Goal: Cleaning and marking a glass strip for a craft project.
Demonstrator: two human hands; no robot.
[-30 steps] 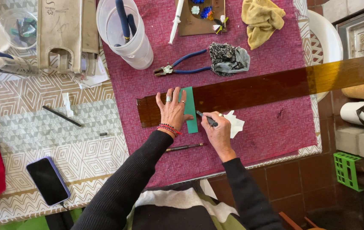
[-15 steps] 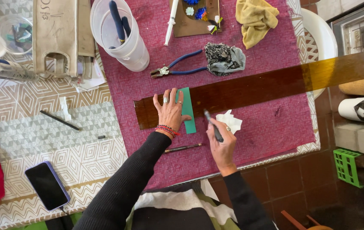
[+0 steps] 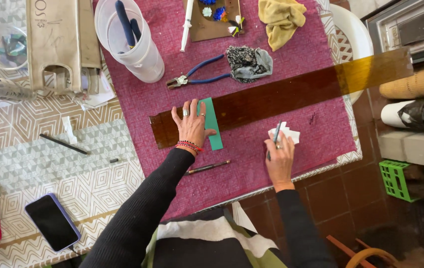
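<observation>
Where the patterned tablecloth [image 3: 48,164] is covered by a magenta mat [image 3: 281,159], a long strip of amber glass [image 3: 291,94] is laid slantwise across the work area, its far end reaching out past the table edge over a white chair [image 3: 358,39] and the brown tiled floor [image 3: 341,198]. Blue-handled pliers [image 3: 197,77], a white plastic cup [image 3: 137,49], a yellow cloth [image 3: 281,17] and a dark phone [image 3: 52,222] are seen around it. The left hand [image 3: 191,126] is pressed flat with fingers spread on the glass strip's near end, beside a small green glass piece [image 3: 211,124] laid across it. The right hand [image 3: 280,156] is closed around a thin pen-like tool [image 3: 275,136], held just over a crumpled white paper [image 3: 287,134] on the mat.
</observation>
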